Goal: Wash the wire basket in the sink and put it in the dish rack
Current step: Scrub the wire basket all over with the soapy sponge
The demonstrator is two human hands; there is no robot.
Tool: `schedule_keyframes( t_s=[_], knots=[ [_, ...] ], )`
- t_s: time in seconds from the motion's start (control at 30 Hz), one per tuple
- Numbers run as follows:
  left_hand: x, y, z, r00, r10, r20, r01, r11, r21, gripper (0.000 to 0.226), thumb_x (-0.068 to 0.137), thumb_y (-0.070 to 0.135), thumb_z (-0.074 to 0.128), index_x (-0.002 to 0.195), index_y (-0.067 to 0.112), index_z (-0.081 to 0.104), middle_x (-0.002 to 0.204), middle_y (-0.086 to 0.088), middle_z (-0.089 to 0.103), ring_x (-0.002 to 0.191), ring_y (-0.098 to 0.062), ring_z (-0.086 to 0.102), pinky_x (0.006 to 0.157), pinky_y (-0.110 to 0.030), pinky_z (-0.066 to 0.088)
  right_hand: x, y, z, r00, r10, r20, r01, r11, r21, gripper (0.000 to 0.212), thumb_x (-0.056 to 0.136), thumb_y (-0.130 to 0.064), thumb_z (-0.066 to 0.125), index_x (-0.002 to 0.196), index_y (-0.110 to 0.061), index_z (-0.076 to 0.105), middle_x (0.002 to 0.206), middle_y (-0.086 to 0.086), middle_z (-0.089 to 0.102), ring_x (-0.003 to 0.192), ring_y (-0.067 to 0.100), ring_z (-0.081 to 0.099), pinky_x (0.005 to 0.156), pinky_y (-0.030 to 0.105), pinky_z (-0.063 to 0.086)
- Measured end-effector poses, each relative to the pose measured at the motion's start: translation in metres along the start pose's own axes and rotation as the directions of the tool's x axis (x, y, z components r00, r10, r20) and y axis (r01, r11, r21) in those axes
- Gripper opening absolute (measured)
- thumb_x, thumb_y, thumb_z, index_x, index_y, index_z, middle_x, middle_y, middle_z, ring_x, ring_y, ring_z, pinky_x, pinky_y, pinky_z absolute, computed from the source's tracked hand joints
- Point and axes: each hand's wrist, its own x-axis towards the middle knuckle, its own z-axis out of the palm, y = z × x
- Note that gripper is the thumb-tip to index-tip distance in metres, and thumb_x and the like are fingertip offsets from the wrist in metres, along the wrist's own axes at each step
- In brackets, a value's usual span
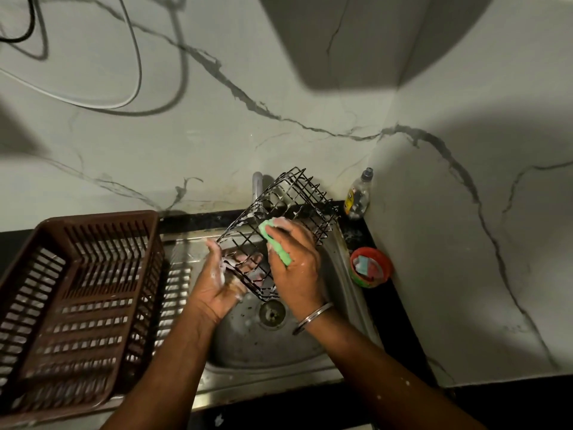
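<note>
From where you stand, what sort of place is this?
Most likely a home kitchen, at the washing-up corner: a steel sink, a brown plastic dish rack beside it, and a soapy wire basket being scrubbed over the sink with a green sponge.

1. One black wire basket (297, 200).
2. One green soapy sponge (279, 248).
3. One brown slatted plastic dish rack (99, 216).
4. One stainless steel sink (257, 342) with one round drain (272, 313).
5. One curved metal tap (257, 184).
6. One clear plastic bottle (358, 197) with a yellow label.
7. One round red tub (384, 259).
8. One silver metal bangle (313, 316).
</note>
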Motion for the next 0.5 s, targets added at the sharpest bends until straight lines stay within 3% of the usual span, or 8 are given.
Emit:
schedule_keyframes(
  t_s=[0.07,0.13,0.2,0.3,0.4,0.47,0.5],
  knots=[
    [0.003,0.001,0.000,1.000,0.015,-0.007,-0.015,1.000,-0.028,0.096,0.077,0.083,0.052,0.153,0.026,0.042,0.133,-0.025,0.060,0.074,-0.034,0.076,0.041,-0.032,0.057,-0.002,-0.002,0.003,0.998,-0.050,0.040,0.051,0.998,-0.040,0.033,0.092,0.000,0.069,0.124,-0.008,0.074,0.129,0.005,0.065,0.123,0.023,0.056,0.104,0.031,0.049],
    [0.007,0.008,0.003,0.999,0.044,-0.013,-0.045,0.998,-0.037,0.107,0.070,0.086,0.063,0.153,0.022,0.044,0.136,-0.027,0.064,0.103,-0.040,0.076,0.066,-0.049,0.065,-0.004,-0.006,0.009,0.995,-0.069,0.069,0.072,0.996,-0.052,0.036,0.092,0.000,0.069,0.127,-0.009,0.073,0.131,0.004,0.064,0.124,0.024,0.055,0.102,0.037,0.050],
    [0.017,0.011,-0.003,0.995,0.072,-0.074,-0.072,0.997,-0.006,0.133,0.055,0.090,0.077,0.162,0.025,0.035,0.147,-0.022,0.058,0.125,-0.033,0.064,0.087,-0.059,0.061,-0.005,-0.008,0.013,0.996,-0.068,0.065,0.071,0.996,-0.050,0.040,0.089,0.002,0.069,0.127,-0.009,0.072,0.131,0.004,0.064,0.123,0.025,0.055,0.101,0.039,0.051],
    [0.026,0.012,-0.009,0.993,0.089,-0.074,-0.091,0.996,-0.016,0.128,0.064,0.094,0.069,0.161,0.016,0.038,0.122,-0.011,0.061,0.104,-0.026,0.061,0.082,-0.049,0.064,-0.007,-0.012,0.014,0.994,-0.090,0.066,0.095,0.993,-0.077,0.041,0.088,0.001,0.069,0.128,-0.010,0.072,0.131,0.004,0.063,0.123,0.023,0.054,0.100,0.041,0.050],
    [0.013,0.012,0.002,0.994,0.105,0.028,-0.104,0.994,-0.016,0.104,0.084,0.090,0.038,0.139,0.005,0.062,0.119,-0.018,0.076,0.104,-0.028,0.077,0.088,-0.039,0.063,-0.009,-0.018,0.017,0.984,-0.132,0.119,0.146,0.983,-0.115,0.038,0.090,-0.002,0.069,0.127,-0.009,0.072,0.130,0.006,0.063,0.123,0.022,0.052,0.101,0.040,0.049],
    [0.016,0.009,0.004,0.992,0.126,0.007,-0.126,0.992,0.011,0.096,0.082,0.087,0.043,0.124,0.007,0.074,0.120,-0.022,0.076,0.107,-0.034,0.077,0.106,-0.049,0.054,-0.007,-0.021,0.015,0.973,-0.171,0.153,0.194,0.970,-0.149,0.034,0.093,-0.005,0.068,0.127,-0.008,0.071,0.131,0.007,0.063,0.122,0.023,0.053,0.100,0.038,0.051],
    [0.016,0.009,0.005,0.990,0.142,-0.023,-0.141,0.989,0.035,0.086,0.082,0.084,0.049,0.116,0.010,0.077,0.111,-0.019,0.079,0.103,-0.035,0.077,0.109,-0.053,0.051,-0.003,-0.019,0.013,0.975,-0.172,0.141,0.195,0.967,-0.167,0.034,0.094,-0.005,0.067,0.128,-0.008,0.071,0.132,0.007,0.063,0.123,0.022,0.053,0.100,0.034,0.052]
  ],
)
